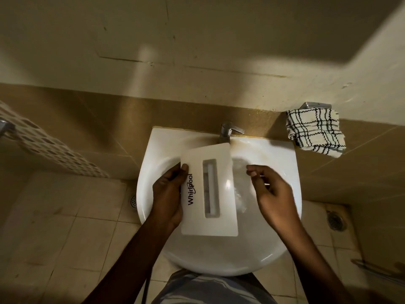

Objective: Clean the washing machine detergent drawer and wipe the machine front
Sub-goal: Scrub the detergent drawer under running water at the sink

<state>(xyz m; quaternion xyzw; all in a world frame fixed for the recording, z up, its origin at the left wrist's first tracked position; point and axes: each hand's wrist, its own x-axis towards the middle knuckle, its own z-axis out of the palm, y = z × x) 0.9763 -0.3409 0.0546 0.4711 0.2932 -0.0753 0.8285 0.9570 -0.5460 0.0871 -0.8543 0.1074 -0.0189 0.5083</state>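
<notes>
Left hand (168,194) of mine grips the detergent drawer (197,222) by its left edge, thumb lying over the white front panel beside the Whirlpool lettering. The drawer sits at the centre of the frame, held over the bowl of the sink (219,264), its top edge just below the tap (228,130). My right hand (271,191) hovers just right of the drawer, apart from it, fingers loosely curled round nothing I can see. I judge the drawer light, stiff moulded plastic, glossy and likely slippery once wet; a drop onto the porcelain could crack it. I'd take it by both long edges, or hook fingers into the recessed handle slot. A checked cloth (315,130) hangs at upper right.
</notes>
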